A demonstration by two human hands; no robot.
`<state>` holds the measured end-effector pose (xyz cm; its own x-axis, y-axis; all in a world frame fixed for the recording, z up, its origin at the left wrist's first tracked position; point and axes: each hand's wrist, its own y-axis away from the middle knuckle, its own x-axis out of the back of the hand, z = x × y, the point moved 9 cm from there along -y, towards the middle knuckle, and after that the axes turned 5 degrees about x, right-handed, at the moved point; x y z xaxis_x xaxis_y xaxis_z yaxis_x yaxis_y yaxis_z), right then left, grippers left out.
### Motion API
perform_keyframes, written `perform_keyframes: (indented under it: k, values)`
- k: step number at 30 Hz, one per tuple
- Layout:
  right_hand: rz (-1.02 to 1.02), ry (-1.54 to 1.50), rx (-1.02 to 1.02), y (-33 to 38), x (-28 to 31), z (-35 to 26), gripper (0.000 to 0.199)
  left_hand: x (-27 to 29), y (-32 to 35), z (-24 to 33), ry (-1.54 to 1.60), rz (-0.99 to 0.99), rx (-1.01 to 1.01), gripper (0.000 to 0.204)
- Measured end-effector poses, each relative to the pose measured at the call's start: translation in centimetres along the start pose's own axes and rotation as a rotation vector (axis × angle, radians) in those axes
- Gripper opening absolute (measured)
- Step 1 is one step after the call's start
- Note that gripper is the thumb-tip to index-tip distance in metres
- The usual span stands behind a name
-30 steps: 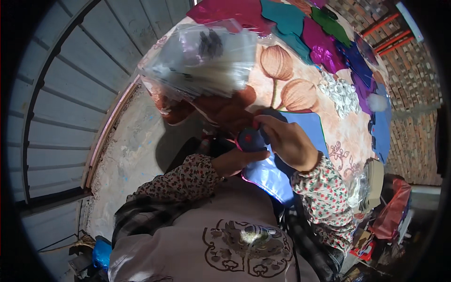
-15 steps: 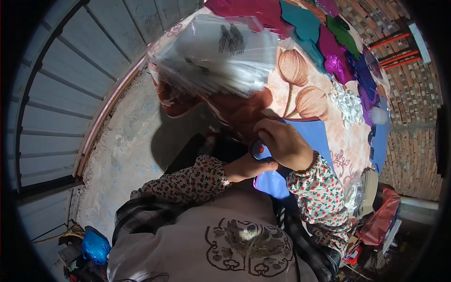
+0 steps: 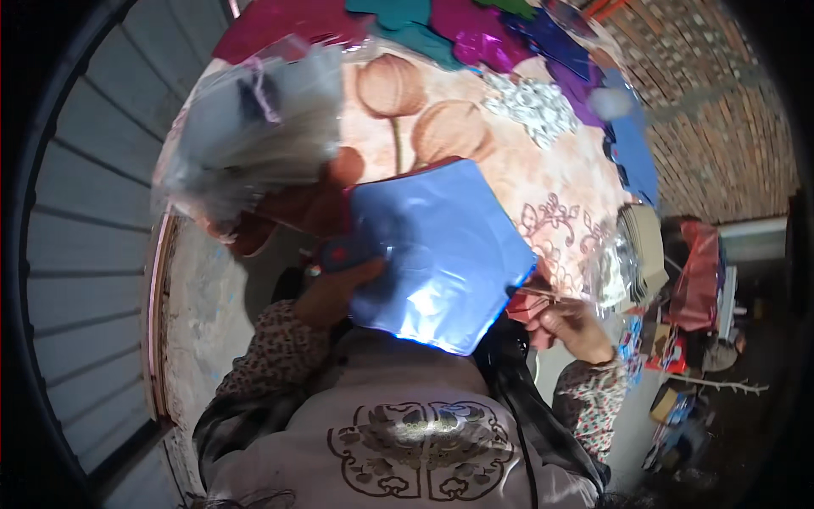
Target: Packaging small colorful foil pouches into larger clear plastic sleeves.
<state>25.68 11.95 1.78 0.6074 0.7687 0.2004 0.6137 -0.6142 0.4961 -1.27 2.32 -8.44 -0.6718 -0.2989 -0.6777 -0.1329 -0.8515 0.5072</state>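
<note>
Left head-worn fisheye: wide, close view, facing down over wearer's chest [image 3: 297, 445] toward table [image 3: 543, 174].

grey panelled wall [image 3: 89, 246], brick wall [image 3: 721, 153], pale floor [image 3: 191, 305].

Bags [image 3: 254, 136] and sheets [image 3: 483, 34] on a flowered cloth [image 3: 577, 165]
The bags, clear, lie beyond the left grip [image 3: 339, 284]; the bright sheets are well beyond both grips, with a white pile [image 3: 534, 106] beside them. Up and right of the right grip [image 3: 577, 329]: a beige stack [image 3: 648, 250], then a red bag [image 3: 697, 280]. Left of the left grip, floor [image 3: 188, 297], then a panelled wall [image 3: 93, 237].
</note>
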Motion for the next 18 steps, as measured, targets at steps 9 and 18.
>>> perform_keyframes:
  k: [9, 18]
  values:
    - [-0.052, -1.109, 0.022, -5.7, -10.0, 7.1, 0.037, -1.0, 0.7, 1.1, -0.017, 0.089, 0.051, 0.041]
    - [-0.162, -1.106, 0.014, -6.5, -10.1, 4.0, 0.034, -0.4, 1.4, 1.3, -0.079, 0.118, 0.095, 0.051]
